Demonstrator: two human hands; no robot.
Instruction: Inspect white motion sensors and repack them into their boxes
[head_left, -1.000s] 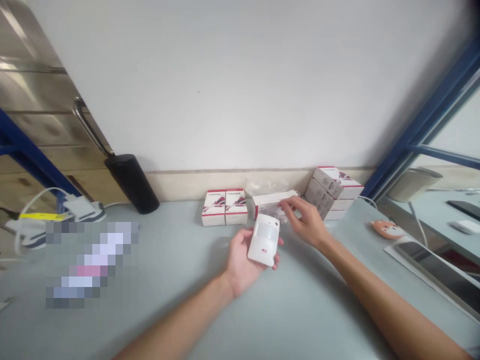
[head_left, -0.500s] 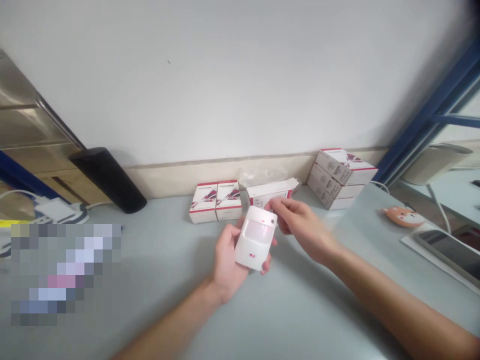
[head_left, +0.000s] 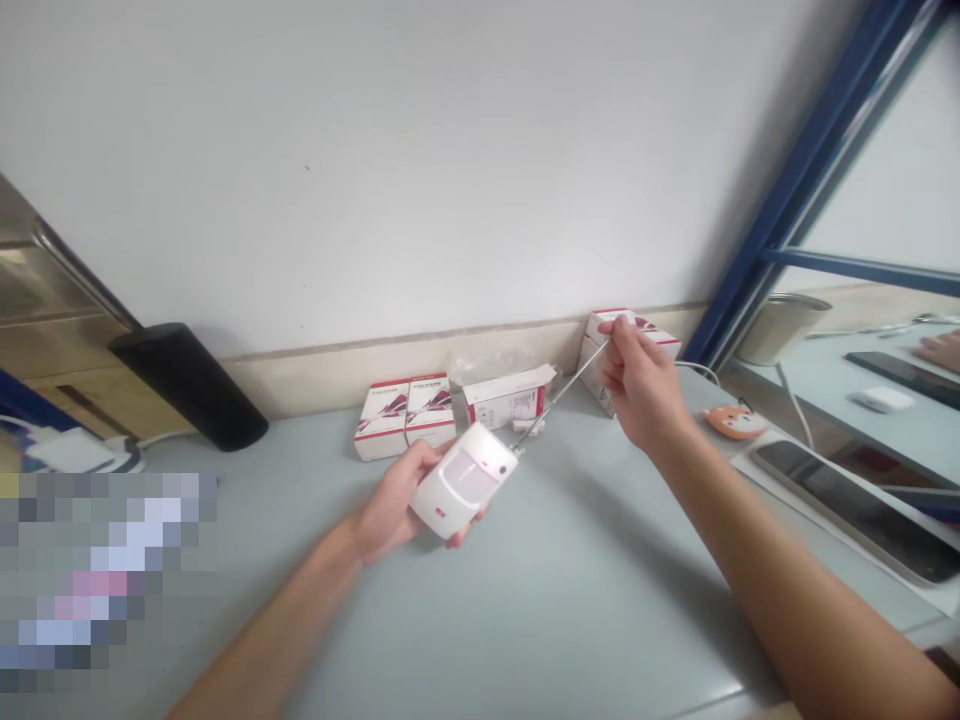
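My left hand is closed around a white motion sensor, which tilts to the right above the desk. From the sensor's upper right corner a thin metal telescopic antenna stands out, drawn long. Its far tip is pinched by my right hand, raised in front of the stacked boxes. Just behind the sensor lies an opened white carton with a red edge, beside a small white piece.
Two red-and-white boxes stand side by side near the wall. Clear plastic wrap is behind the carton. A black cylinder leans at left. On the right are stacked boxes, an orange animal-faced item and a dark keyboard-like device.
My right hand has moved up and right, pulling the antenna out to its long form. The sensor has tilted further right in my left hand. The view has shifted to the right.
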